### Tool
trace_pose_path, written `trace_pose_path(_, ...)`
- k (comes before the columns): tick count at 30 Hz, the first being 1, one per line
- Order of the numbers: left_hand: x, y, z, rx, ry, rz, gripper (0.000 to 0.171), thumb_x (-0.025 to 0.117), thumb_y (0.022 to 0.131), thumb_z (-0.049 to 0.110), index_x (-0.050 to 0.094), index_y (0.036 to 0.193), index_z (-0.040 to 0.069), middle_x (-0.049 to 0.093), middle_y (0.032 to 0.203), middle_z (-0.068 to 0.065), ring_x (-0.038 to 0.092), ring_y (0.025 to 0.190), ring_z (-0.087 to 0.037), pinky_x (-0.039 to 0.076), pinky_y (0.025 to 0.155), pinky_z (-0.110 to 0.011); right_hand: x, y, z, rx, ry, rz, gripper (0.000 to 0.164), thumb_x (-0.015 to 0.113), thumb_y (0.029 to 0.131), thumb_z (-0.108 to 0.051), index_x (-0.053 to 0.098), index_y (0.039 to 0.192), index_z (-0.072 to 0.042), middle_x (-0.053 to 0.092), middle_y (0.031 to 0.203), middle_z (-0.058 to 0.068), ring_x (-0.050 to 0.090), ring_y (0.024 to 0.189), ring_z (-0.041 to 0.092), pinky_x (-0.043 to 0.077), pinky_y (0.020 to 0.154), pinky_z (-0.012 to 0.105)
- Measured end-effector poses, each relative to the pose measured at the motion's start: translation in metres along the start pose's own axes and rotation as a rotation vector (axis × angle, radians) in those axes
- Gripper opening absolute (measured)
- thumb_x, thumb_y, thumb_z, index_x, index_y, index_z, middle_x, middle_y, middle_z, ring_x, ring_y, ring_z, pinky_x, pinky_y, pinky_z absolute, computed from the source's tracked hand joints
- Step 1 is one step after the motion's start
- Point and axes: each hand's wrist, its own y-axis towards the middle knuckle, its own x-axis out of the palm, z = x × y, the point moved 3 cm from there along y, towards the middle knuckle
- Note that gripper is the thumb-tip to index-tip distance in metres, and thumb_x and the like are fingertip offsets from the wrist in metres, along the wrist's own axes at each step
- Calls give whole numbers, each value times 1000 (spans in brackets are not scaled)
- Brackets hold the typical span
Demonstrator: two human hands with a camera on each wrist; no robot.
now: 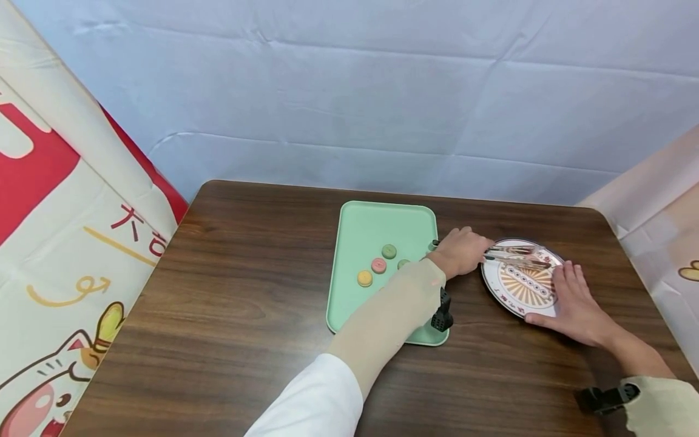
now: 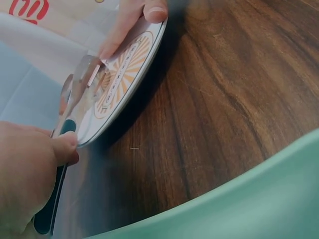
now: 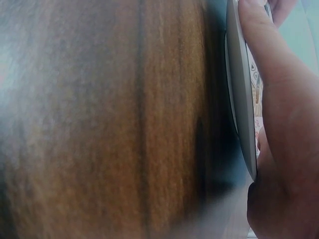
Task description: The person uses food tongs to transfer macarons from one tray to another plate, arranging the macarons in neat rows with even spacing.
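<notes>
My left hand (image 1: 464, 250) grips metal tongs (image 1: 519, 262) by their dark handles, just right of the green tray. The tongs' two arms reach out over a round white plate (image 1: 499, 285) with an orange sunburst pattern. In the left wrist view, the tongs (image 2: 76, 97) overlap the plate (image 2: 117, 102), slightly spread. My right hand (image 1: 576, 306) rests with straight fingers on the plate's right rim, thumb at the near edge. The right wrist view has that hand (image 3: 294, 114) along the plate's edge (image 3: 241, 89).
The light green tray (image 1: 341, 303) lies left of the plate, partly under my left forearm. On it sit a yellow macaron (image 1: 364, 278), a pink macaron (image 1: 378, 265) and green macarons (image 1: 389, 251), one partly hidden by the sleeve. A brown wooden table (image 1: 235, 291) carries everything.
</notes>
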Motion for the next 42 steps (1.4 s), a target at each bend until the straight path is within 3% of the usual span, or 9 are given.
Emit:
trace_pose_path(18, -6, -3, -13, 8, -90, -18, 43, 49, 108, 37, 49, 151, 38, 54, 145, 21, 47, 134, -9, 41, 107, -24, -2, 1, 1, 3, 6, -9, 132, 77, 85, -53, -9, 150, 23, -16, 153, 48, -24, 145, 53, -18, 118, 51)
trace_pose_path(42, -1, 0, 7, -46, -54, -4, 40, 47, 108, 39, 52, 147, 40, 61, 134, 19, 53, 123, -7, 46, 98, -23, -1, 0, 1, 20, 19, -22, 132, 77, 85, -53, -8, 148, 25, -17, 152, 49, -24, 144, 56, -17, 117, 55)
